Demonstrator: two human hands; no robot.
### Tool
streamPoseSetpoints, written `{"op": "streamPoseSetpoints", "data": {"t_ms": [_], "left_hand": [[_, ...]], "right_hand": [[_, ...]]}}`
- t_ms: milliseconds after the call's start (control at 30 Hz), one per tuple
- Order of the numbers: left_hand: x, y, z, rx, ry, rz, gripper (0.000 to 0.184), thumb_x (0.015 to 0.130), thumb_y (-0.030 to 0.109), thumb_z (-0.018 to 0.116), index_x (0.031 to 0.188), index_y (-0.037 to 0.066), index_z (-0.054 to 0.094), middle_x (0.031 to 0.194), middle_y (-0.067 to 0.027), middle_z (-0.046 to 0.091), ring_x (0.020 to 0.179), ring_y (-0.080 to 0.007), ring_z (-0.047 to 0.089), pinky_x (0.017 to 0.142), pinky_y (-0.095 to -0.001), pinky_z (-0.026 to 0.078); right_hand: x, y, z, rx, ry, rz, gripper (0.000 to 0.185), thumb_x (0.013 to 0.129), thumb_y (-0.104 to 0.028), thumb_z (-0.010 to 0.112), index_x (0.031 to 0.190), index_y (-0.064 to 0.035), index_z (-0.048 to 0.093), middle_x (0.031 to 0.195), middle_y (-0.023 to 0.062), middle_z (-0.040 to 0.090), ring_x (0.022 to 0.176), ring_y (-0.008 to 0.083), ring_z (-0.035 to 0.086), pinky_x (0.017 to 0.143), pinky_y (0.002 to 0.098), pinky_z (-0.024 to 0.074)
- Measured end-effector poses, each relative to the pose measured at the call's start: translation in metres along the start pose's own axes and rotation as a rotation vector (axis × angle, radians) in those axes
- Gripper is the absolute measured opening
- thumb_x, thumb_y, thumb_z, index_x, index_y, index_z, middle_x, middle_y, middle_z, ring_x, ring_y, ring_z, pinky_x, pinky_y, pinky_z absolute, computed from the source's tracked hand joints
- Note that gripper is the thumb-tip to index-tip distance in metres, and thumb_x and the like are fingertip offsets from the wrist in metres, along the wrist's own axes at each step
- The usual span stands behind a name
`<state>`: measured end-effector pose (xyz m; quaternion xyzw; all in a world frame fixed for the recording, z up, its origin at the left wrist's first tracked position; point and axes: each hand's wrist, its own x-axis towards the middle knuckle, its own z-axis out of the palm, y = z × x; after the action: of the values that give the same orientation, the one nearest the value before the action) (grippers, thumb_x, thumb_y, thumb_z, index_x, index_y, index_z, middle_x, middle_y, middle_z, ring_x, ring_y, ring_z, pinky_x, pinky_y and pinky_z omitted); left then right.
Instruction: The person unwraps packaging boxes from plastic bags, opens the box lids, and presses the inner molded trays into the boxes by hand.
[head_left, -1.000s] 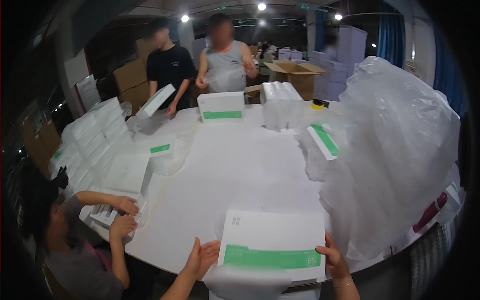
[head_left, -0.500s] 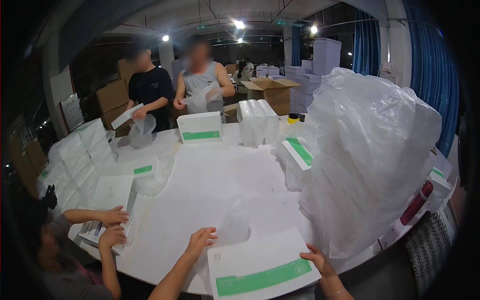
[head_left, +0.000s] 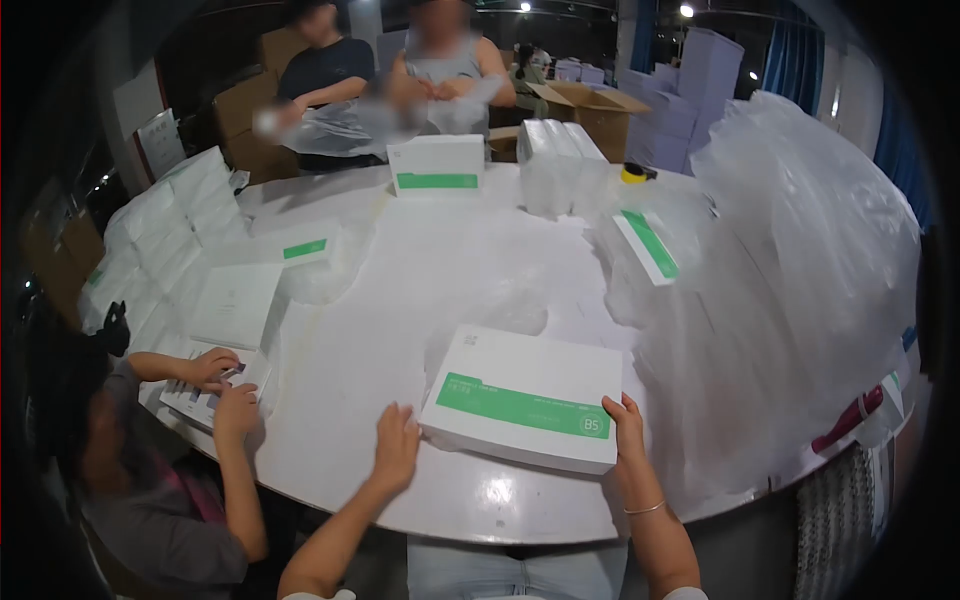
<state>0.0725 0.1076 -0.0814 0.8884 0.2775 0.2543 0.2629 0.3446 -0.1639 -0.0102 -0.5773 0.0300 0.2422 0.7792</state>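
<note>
A white box with a green band marked B5 point(head_left: 525, 400) lies face up in front of me, at or just above the tabletop. My right hand point(head_left: 627, 437) grips its right edge, thumb on top. Beside the box's lower left corner is my left hand point(head_left: 398, 447), fingers stretched out; whether they touch the box is unclear. Behind the box, partly covered by it, is a thin clear plastic bag point(head_left: 515, 303).
At left, a co-worker's hands point(head_left: 225, 375) work in an open white box point(head_left: 235, 300) beside stacked wrapped boxes point(head_left: 165, 220). A big plastic bag pile point(head_left: 780, 300) fills the right. Across the table point(head_left: 440, 260) are a white-green box point(head_left: 437, 165), yellow tape point(head_left: 634, 174) and two people.
The B5 box has moved away from me, farther onto the table, over part of the clear bag. My left hand has come to its lower left corner. The view has tilted downward.
</note>
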Motion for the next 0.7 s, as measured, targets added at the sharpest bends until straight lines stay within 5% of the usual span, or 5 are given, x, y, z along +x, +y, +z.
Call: {"op": "streamPoseSetpoints", "data": {"t_ms": [167, 333, 467, 567, 700], "left_hand": [[0.003, 0.05, -0.009, 0.14, -0.139, -0.118, 0.065, 0.099, 0.043, 0.045, 0.144, -0.003, 0.036, 0.153, -0.0296, 0.023, 0.145, -0.0409, 0.017, 0.118, -0.0505, 0.011], [0.01, 0.049, -0.001, 0.374, -0.191, -0.069, 0.07, 0.099, 0.051, 0.042, 0.147, 0.001, 0.034, 0.154, -0.0267, 0.023, 0.146, -0.0379, 0.017, 0.118, -0.052, 0.012], [0.008, 0.047, -0.007, 0.405, -0.178, -0.078, 0.067, 0.1, 0.05, 0.04, 0.148, 0.002, 0.034, 0.155, -0.0255, 0.024, 0.147, -0.0359, 0.017, 0.118, -0.0517, 0.014], [0.009, 0.051, -0.005, 0.397, -0.196, -0.074, 0.067, 0.101, 0.049, 0.037, 0.148, 0.002, 0.033, 0.155, -0.0259, 0.024, 0.147, -0.0356, 0.017, 0.118, -0.051, 0.013], [0.007, 0.049, -0.007, 0.424, -0.169, -0.071, 0.066, 0.101, 0.048, 0.037, 0.148, 0.001, 0.033, 0.155, -0.0261, 0.024, 0.147, -0.0356, 0.016, 0.118, -0.051, 0.013]], "right_hand": [[0.082, 0.026, 0.036, 0.025, 0.044, -0.07, 0.06, 0.087, -0.014, 0.07, 0.135, 0.0008, 0.038, 0.115, 0.0164, 0.059, 0.103, 0.0233, 0.06, 0.086, 0.0331, 0.0513], [0.224, 0.069, 0.065, 0.065, 0.019, -0.199, 0.07, 0.089, -0.019, 0.069, 0.142, 0.0006, 0.028, 0.121, 0.0184, 0.055, 0.106, 0.0248, 0.058, 0.091, 0.0364, 0.0504], [0.199, 0.024, 0.142, 0.164, 0.058, -0.261, 0.069, 0.097, -0.025, 0.059, 0.149, -0.003, 0.02, 0.141, 0.022, 0.037, 0.123, 0.0297, 0.048, 0.101, 0.0417, 0.0441], [0.152, 0.034, 0.155, -0.385, 0.172, -0.59, 0.064, 0.1, -0.026, 0.053, 0.149, -0.0014, 0.021, 0.146, 0.022, 0.027, 0.134, 0.0317, 0.036, 0.109, 0.0433, 0.0367], [0.068, 0.073, 0.121, -0.568, -0.23, -0.652, 0.06, 0.094, -0.006, 0.053, 0.147, 0.0035, 0.024, 0.147, 0.0219, 0.024, 0.138, 0.0364, 0.03, 0.114, 0.0443, 0.0288]]}}
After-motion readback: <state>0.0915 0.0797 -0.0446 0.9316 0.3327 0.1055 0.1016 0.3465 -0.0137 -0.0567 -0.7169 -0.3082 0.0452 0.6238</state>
